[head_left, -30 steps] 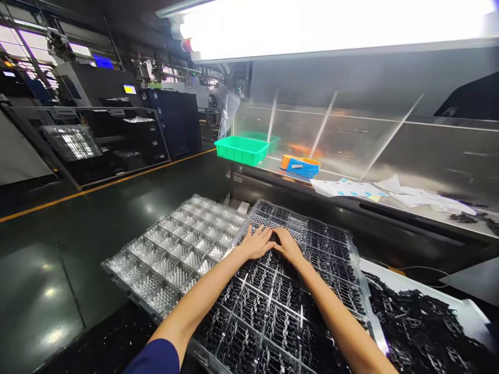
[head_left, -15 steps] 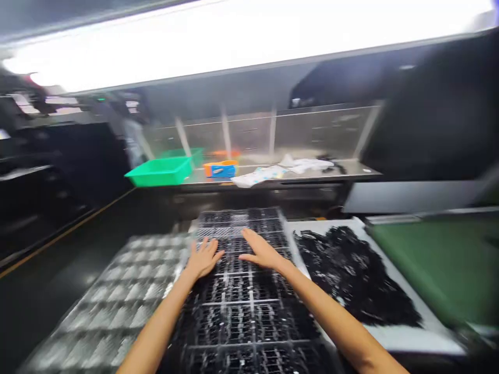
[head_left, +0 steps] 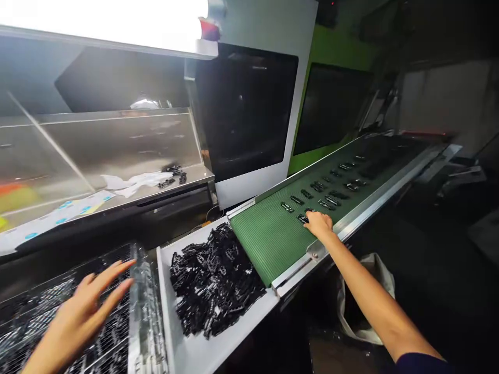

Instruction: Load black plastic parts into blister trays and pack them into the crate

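My right hand (head_left: pixel 319 225) is over the green conveyor belt (head_left: pixel 261 228), its fingers pinched on a small black plastic part (head_left: pixel 303 218) near the belt's lower end. More small black parts lie in rows farther up the belt. My left hand (head_left: pixel 88 304) hovers with fingers spread and nothing in them, above a clear compartmented tray (head_left: pixel 134 291) filled with black parts. Between the two hands, a white bin (head_left: pixel 167 311) holds a heap of loose black parts (head_left: pixel 218 285).
A metal side rail (head_left: pixel 351 221) edges the belt. Behind the tray, a metal shelf (head_left: pixel 195 176) bears papers (head_left: pixel 132 182) and a few black pieces (head_left: pixel 173 175). An open pale bag (head_left: pixel 385 280) stands below the belt. Machine panels (head_left: pixel 249 114) rise behind.
My view has swung right. My right hand has moved from above the tray to the parts on the belt, and its fingers have closed. My left hand stays over the tray.
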The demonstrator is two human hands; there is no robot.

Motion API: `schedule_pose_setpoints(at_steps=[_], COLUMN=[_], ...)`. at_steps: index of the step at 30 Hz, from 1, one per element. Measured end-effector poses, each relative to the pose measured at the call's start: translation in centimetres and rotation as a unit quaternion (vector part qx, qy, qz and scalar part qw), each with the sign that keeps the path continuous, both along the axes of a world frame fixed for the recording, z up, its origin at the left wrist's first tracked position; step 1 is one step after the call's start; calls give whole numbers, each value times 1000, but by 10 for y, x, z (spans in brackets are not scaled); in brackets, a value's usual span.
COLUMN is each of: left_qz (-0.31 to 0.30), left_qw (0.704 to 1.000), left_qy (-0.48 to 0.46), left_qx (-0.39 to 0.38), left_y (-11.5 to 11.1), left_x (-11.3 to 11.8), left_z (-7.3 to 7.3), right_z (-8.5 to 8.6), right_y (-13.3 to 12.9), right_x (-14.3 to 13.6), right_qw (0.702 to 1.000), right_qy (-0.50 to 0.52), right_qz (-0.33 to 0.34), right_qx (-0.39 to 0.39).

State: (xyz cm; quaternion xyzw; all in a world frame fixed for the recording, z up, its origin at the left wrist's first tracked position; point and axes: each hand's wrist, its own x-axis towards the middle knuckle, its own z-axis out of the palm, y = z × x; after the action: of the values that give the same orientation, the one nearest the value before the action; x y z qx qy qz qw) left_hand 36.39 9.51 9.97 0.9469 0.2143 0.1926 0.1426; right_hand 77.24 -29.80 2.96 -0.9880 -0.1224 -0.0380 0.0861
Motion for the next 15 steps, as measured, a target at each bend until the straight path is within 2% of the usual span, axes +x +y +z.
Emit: schedule_pose_setpoints(at_steps=[2, 4, 7, 8, 10, 12, 13, 14, 15], left_qz=[-101, -198, -285, -301, -321, -330, -326, -315, -298], left_qw=[993, 976, 940, 924, 877, 798, 751, 708, 671], left_qy=[-22, -9, -12, -13, 34, 122, 157, 177, 180], left_qx=[-54, -93, -186, -236, -356, -490, -552, -607, -654], left_y=[-51, -110, -190, -208, -234, -246, -250, -253, -257], left_x=[71, 135, 204, 220, 242, 252, 253, 250, 246], left_z=[1, 4, 3, 0, -9, -20, -26, -31, -35], right_z=[-2, 2, 21, 30, 47, 58, 61, 60, 57], right_y=[-10, -17, -26, -30, -39, -48, -52, -55, -57], right_x=[14, 15, -2, -11, -31, -46, -52, -56, -59], right_qw=[1000, 998, 979, 962, 906, 839, 813, 800, 800], right_qy=[17, 14, 6, 10, 29, 50, 55, 50, 34], right_qz=[24, 67, 201, 268, 416, 532, 567, 579, 569], right_qx=[-2, 11, 41, 51, 72, 100, 120, 149, 186])
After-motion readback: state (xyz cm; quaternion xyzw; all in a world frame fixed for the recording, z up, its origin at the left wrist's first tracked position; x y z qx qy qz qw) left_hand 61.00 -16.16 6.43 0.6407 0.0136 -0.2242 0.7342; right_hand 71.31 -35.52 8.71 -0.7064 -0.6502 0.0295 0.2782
